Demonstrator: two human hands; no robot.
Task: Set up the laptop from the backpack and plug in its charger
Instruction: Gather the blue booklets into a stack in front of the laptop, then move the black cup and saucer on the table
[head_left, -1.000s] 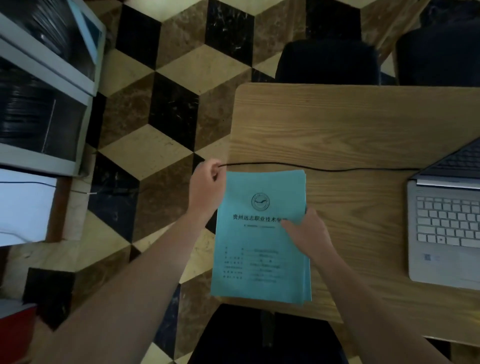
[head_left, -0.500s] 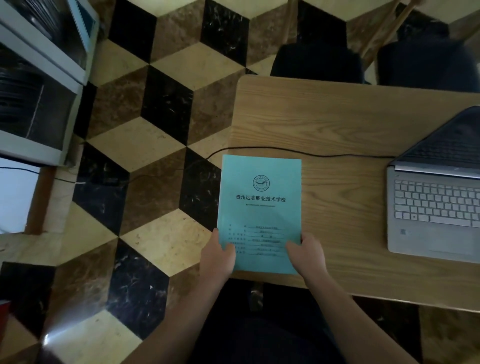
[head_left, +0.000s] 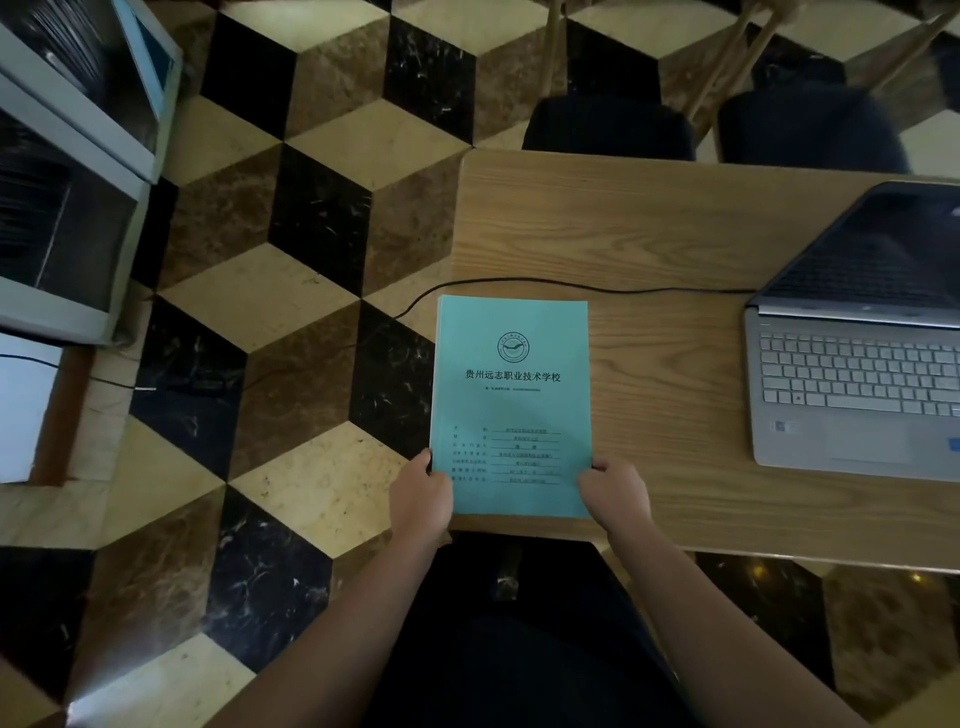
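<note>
Teal paper covers the booklet (head_left: 511, 405), which lies flat at the left end of the table (head_left: 649, 234), its left edge just past the table's side and its near edge close to the table's front. Both hands hold it by the near corners. The left hand (head_left: 421, 501) has its thumb on the cover at the lower left corner, the other fingers curled under and out of sight. The right hand (head_left: 615, 493) pinches the lower right corner the same way, thumb on top.

The laptop (head_left: 857, 358) sits open on the right part of the table, well apart from the booklet, its silver keyboard facing the person and its dark screen tilted back (part of it runs out of the picture at the right). A black cable (head_left: 597, 286) lies across the wood from the laptop's left rear corner, passes just beyond the booklet's far edge, drops off the table's left side and trails over the floor (head_left: 260, 291), a pattern of black, brown and cream tiles. Whether its plug is seated in the laptop cannot be told.

Two dark chairs (head_left: 608, 130) stand at the far side of the table. Grey shelving (head_left: 78, 171) fills the left edge.
</note>
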